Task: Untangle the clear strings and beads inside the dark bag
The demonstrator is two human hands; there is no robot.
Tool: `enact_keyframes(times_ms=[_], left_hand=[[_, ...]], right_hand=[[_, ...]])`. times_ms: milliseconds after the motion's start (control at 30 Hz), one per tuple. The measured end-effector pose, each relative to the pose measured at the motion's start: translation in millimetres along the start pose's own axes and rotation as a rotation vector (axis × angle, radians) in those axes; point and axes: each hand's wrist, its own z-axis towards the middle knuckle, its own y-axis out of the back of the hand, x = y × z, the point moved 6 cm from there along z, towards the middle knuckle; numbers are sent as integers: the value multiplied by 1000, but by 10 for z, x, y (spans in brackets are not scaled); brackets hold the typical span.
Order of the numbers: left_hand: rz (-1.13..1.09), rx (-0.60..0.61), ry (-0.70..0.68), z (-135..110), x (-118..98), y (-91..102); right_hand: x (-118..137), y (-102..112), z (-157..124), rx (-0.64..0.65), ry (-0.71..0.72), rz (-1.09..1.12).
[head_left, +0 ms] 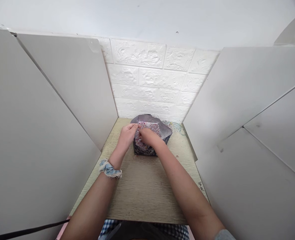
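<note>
A small dark box [147,151] lined with a clear plastic bag stands at the far end of the wooden tabletop [142,186]. The bag is full of small pink and white beads [152,126]. My left hand [126,136] is at the box's near-left rim, fingers pinched together at the bag's edge. Over the beads rests my right hand [147,136], fingers curled down into them. What either hand pinches is too small to make out. A blue scrunchie with lace trim [109,169] sits on my left wrist.
White panels [62,110] wall in the narrow table on the left and right [237,110]. A white brick-pattern wall [150,80] closes the back. A string of pale green beads [177,126] lies behind the box at the right. A dark strap [24,230] runs at lower left.
</note>
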Motion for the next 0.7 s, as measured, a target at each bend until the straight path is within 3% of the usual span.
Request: enact_keyframes(times_ms=[133, 300, 433, 700], left_hand=[[-83, 27, 27, 28, 53, -13], [-51, 72, 50, 32, 86, -45], [22, 39, 18, 10, 56, -47], [40, 89, -68, -29, 1, -119]], right_hand=[[-61, 147, -20, -42, 47, 115], [-190, 517, -121, -221, 28, 564], [-231, 673, -184, -288, 59, 894], [-242, 506, -143, -78, 85, 1332]])
